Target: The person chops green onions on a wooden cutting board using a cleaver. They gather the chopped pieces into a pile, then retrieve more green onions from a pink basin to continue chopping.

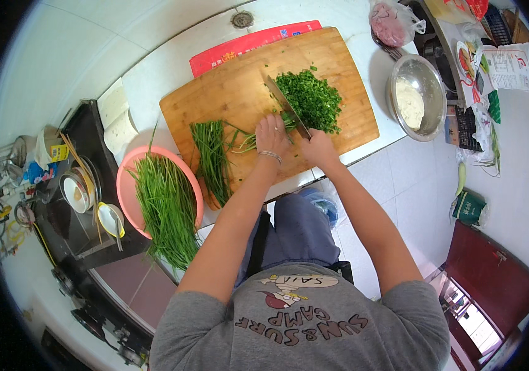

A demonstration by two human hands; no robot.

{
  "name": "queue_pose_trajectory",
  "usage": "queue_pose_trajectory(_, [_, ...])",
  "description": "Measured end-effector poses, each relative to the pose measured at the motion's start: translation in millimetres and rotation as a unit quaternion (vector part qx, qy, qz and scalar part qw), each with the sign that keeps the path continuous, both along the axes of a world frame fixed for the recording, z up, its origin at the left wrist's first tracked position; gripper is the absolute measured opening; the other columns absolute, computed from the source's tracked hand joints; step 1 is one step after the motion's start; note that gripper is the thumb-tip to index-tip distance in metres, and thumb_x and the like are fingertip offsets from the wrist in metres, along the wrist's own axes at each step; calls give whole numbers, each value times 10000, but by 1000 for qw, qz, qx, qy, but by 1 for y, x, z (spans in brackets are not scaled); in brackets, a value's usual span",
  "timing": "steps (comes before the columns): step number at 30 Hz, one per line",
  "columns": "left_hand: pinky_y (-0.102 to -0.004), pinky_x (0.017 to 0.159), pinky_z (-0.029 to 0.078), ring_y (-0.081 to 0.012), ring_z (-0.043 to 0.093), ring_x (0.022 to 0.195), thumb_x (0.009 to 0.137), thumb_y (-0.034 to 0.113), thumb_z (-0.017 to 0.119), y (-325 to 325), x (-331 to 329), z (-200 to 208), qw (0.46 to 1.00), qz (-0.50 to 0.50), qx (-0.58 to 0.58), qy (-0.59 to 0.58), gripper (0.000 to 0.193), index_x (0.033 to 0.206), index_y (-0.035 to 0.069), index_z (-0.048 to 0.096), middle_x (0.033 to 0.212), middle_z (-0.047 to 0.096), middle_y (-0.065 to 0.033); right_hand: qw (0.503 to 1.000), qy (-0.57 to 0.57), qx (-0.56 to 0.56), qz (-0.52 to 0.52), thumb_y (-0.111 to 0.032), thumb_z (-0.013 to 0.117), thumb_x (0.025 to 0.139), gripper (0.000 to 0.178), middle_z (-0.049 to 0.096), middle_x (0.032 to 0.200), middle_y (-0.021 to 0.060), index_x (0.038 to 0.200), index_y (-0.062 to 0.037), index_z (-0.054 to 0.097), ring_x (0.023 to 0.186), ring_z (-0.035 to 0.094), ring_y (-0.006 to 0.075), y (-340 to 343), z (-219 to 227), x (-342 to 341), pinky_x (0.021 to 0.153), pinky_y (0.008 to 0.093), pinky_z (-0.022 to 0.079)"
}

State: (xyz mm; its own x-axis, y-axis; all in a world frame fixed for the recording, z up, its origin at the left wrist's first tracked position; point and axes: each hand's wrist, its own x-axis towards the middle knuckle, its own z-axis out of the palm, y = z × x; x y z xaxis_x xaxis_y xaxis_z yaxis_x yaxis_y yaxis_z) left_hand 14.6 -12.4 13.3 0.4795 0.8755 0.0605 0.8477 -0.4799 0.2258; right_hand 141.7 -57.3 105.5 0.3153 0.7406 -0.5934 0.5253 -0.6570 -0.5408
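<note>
My right hand (319, 148) is closed round the handle of a kitchen knife (286, 104), its blade pointing away across a wooden cutting board (240, 80). Close to the blade's left side, my left hand (272, 136) presses down on a bunch of green chives (246, 143), fingers bent over the stalks. Right of the blade lies a heap of chopped chives (311, 99). Another bundle of uncut chives (210, 154) rests along the board's left part. What the left fingertips do under the hand is partly hidden.
Left of the board, a pink basin (129, 185) overflows with long chives (164, 204). On the right stands a metal bowl (436, 117) with pale dough (408, 104). A plastic bag of pink meat (391, 25) sits behind it. A red packet (252, 44) lies beyond the board's far edge.
</note>
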Motion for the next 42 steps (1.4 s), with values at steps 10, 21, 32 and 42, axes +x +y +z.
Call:
queue_pose_trajectory(10, [-363, 777, 369, -239, 468, 908, 788, 204, 495, 1, -1, 3, 997, -14, -10, 70, 401, 1138, 9, 516, 977, 486, -95, 997, -21, -36, 64, -149, 499, 770, 224, 606, 900, 301, 862, 27, 602, 898, 585, 437, 24, -9, -5, 811, 482, 471])
queue_pose_trajectory(21, [-376, 792, 374, -272, 464, 961, 792, 205, 508, 9, 0, 10, 999, -5, -49, 13, 422, 1161, 1, 492, 1029, 487, -112, 996, -30, 89, 3, -144, 489, 785, 206, 591, 812, 305, 847, 32, 576, 816, 567, 475, 29, -31, -6, 757, 509, 465])
queue_pose_trajectory(32, [-391, 866, 368, -291, 454, 992, 777, 204, 531, 2, -2, 11, 998, -12, -66, 19, 476, 1201, -2, 459, 1050, 480, -123, 999, -39, 7, -9, -158, 512, 779, 257, 608, 867, 304, 955, 7, 601, 872, 585, 456, -24, -20, -8, 788, 505, 470])
queue_pose_trajectory(42, [-346, 798, 367, -243, 457, 922, 778, 261, 539, 1, -2, 3, 998, -12, -15, 54, 411, 1106, 15, 524, 976, 470, -81, 997, -28, -54, 54, -144, 528, 769, 243, 610, 901, 306, 917, 37, 593, 910, 590, 438, 7, -26, -6, 820, 477, 475])
